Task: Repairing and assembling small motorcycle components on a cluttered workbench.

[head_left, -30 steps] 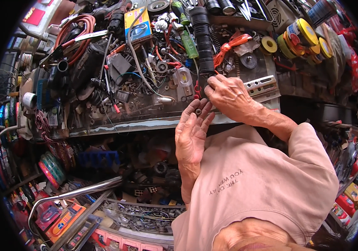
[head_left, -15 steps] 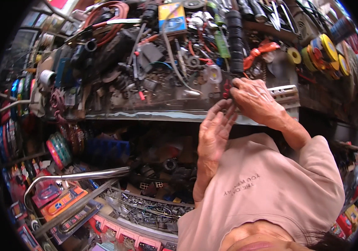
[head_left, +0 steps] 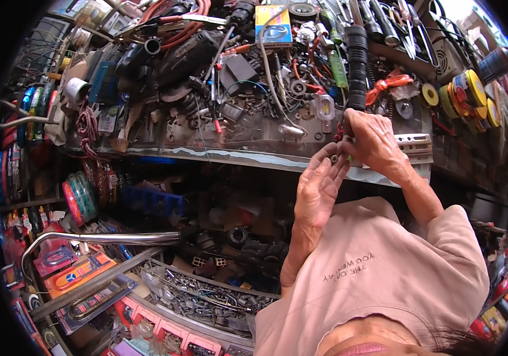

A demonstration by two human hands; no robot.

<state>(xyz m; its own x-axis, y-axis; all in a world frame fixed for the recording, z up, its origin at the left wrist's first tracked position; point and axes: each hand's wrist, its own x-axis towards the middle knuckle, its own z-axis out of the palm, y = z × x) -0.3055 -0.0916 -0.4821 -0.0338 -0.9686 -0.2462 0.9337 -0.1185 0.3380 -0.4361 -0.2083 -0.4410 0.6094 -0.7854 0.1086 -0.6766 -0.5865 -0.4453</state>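
Note:
My left hand (head_left: 315, 193) is raised palm up at the bench's front edge, its fingers stretched and close together. A small, round, nut-like metal piece (head_left: 334, 159) sits between its thumb and fingertips. My right hand (head_left: 374, 141) comes over from the right, fingers curled in and meeting the left fingertips. Whatever the right fingers pinch is hidden. Just left of the right knuckles is a small red item (head_left: 340, 130), partly covered. A black ribbed cylindrical grip (head_left: 356, 68) extends away behind the right hand.
The cluttered workbench (head_left: 236, 155) holds a blue-and-yellow box (head_left: 273, 26), a small lamp (head_left: 325, 108), orange plastic (head_left: 387, 86) and tape rolls (head_left: 470, 89). Below are a bent chrome tube (head_left: 117, 238), a blue bin (head_left: 153, 200) and a tray of small metal parts (head_left: 197, 293).
The view has shifted, so the bench items appear farther right. My hands remain together at the bench edge. The nut-like piece at the left fingertips now shows clearly.

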